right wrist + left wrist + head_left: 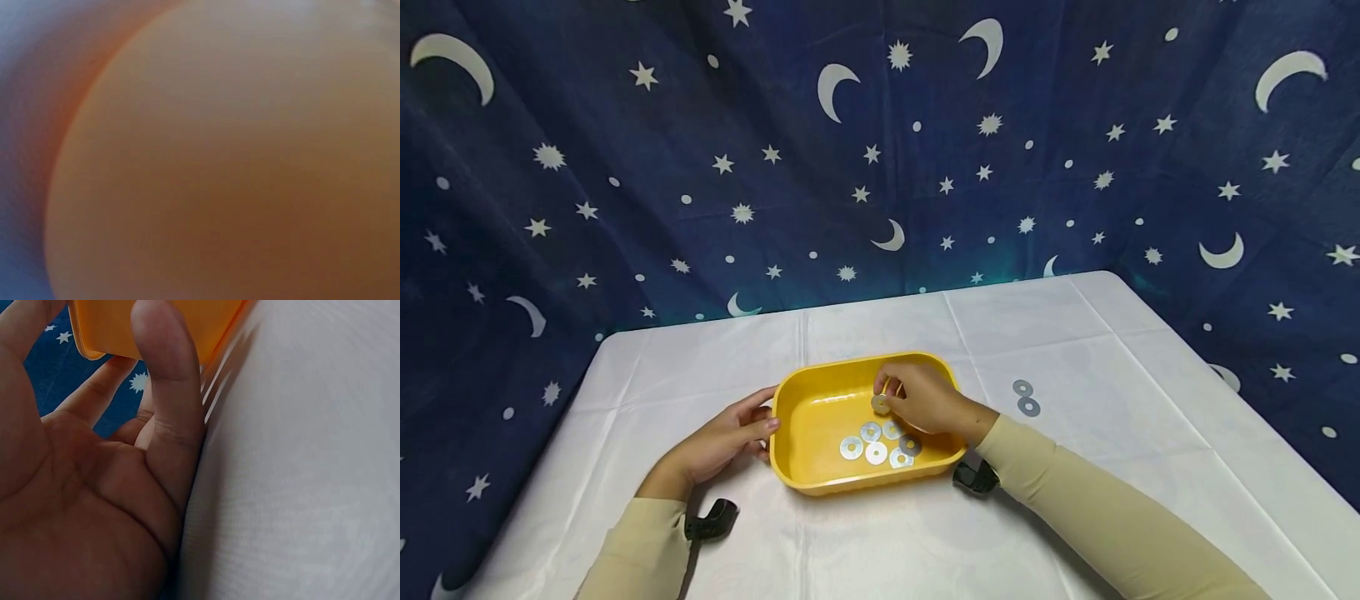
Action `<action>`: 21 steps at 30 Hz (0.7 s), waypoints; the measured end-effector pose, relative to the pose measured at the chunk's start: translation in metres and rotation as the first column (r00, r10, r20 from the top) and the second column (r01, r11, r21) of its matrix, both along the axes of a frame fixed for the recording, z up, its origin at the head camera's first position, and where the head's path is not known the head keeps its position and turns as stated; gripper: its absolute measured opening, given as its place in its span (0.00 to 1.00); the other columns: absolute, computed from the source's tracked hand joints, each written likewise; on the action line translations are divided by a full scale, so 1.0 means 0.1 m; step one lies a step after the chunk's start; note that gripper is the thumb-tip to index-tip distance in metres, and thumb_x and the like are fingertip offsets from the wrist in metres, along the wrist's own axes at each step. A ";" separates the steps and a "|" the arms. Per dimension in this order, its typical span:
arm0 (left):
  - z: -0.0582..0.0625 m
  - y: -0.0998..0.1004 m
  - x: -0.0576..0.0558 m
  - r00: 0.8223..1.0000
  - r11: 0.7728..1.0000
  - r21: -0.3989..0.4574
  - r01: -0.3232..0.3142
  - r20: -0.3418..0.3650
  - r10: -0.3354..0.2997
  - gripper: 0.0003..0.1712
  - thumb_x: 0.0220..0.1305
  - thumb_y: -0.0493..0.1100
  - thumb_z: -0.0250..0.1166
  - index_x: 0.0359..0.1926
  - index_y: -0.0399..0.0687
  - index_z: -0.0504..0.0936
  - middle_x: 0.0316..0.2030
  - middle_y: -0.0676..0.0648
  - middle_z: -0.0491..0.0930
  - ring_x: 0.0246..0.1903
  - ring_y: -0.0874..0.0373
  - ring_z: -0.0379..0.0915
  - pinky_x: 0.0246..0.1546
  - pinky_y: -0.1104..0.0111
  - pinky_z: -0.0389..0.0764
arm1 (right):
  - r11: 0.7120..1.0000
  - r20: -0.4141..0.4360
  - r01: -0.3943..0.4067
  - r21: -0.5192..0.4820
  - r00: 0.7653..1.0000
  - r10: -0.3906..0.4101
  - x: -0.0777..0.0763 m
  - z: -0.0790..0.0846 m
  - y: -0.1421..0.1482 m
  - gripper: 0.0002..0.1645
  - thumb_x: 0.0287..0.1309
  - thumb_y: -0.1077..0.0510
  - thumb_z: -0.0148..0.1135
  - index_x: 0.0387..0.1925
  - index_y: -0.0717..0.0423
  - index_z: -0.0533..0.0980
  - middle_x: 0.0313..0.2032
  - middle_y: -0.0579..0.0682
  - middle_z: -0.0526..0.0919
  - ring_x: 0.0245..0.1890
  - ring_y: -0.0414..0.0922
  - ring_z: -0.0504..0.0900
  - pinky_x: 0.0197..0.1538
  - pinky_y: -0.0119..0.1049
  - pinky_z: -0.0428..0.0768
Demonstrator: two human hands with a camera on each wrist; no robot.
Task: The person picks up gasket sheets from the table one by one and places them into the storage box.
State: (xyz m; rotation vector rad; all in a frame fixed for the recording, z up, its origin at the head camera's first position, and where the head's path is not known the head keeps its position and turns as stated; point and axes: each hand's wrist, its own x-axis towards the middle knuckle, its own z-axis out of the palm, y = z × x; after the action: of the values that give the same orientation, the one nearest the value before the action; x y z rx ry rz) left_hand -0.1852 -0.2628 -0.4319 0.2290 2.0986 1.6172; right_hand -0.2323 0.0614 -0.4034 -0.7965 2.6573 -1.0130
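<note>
A yellow rectangular tray (pixel 816 421) with rounded corners sits on the white-covered table. At its left end my left hand (pixel 718 442) rests against the outer wall, its fingers loosely extended; the left wrist view shows the palm (pixel 81 494) and fingertips touching the tray (pixel 109 328). Inside the tray, my right hand (pixel 925 398) pinches a metal washer (pixel 880 404) between thumb and fingers, near the far wall. Several silvery washers (pixel 876 452) lie on the tray floor, nearer the front right. The right wrist view is filled by the blurred yellow tray wall (pixel 219 187).
Two more washers (pixel 1028 407) lie on the white tablecloth (pixel 1120 400), right of the tray. A dark blue curtain (pixel 850 167) with moons and stars hangs behind and beside the table. A black wrist camera (pixel 711 521) is strapped on each forearm.
</note>
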 end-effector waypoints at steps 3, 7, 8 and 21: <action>0.00 0.00 0.00 1.000 1.000 -0.012 -0.007 0.000 0.007 0.38 0.73 0.46 0.58 0.78 0.47 0.53 0.54 0.34 0.73 0.33 0.55 0.78 0.38 0.67 0.85 | 1.000 0.000 -0.006 0.029 1.000 0.006 0.01 -0.01 -0.01 0.07 0.63 0.64 0.62 0.38 0.49 0.78 0.30 0.45 0.80 0.27 0.41 0.74 0.35 0.31 0.75; 0.00 -0.01 0.00 1.000 1.000 -0.018 -0.013 -0.005 0.013 0.38 0.73 0.47 0.58 0.78 0.47 0.53 0.55 0.34 0.73 0.33 0.55 0.78 0.38 0.67 0.85 | 0.999 0.009 0.001 0.041 1.000 -0.001 0.01 -0.02 -0.02 0.07 0.63 0.65 0.62 0.38 0.49 0.78 0.30 0.45 0.80 0.27 0.42 0.74 0.35 0.33 0.75; -0.01 -0.01 0.00 1.000 1.000 -0.016 -0.014 -0.002 0.014 0.38 0.73 0.47 0.58 0.78 0.47 0.53 0.55 0.34 0.73 0.33 0.55 0.78 0.38 0.67 0.85 | 0.999 0.011 0.001 0.046 1.000 -0.002 0.01 -0.02 -0.03 0.07 0.63 0.65 0.62 0.38 0.49 0.78 0.29 0.45 0.80 0.27 0.42 0.74 0.35 0.33 0.75; -0.02 -0.01 0.01 1.000 0.999 -0.023 -0.022 0.009 0.023 0.39 0.73 0.47 0.58 0.78 0.47 0.52 0.56 0.33 0.72 0.34 0.54 0.78 0.39 0.67 0.85 | 0.990 -0.010 0.027 0.138 1.000 -0.026 0.01 -0.05 -0.05 0.06 0.61 0.65 0.64 0.37 0.51 0.79 0.26 0.45 0.77 0.28 0.42 0.73 0.36 0.34 0.74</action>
State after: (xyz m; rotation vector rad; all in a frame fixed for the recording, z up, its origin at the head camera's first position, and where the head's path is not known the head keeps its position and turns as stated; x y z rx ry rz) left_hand -0.1844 -0.2636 -0.4334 0.1906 2.1185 1.6036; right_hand -0.2316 0.0561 -0.4084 -0.7404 2.7166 -0.8219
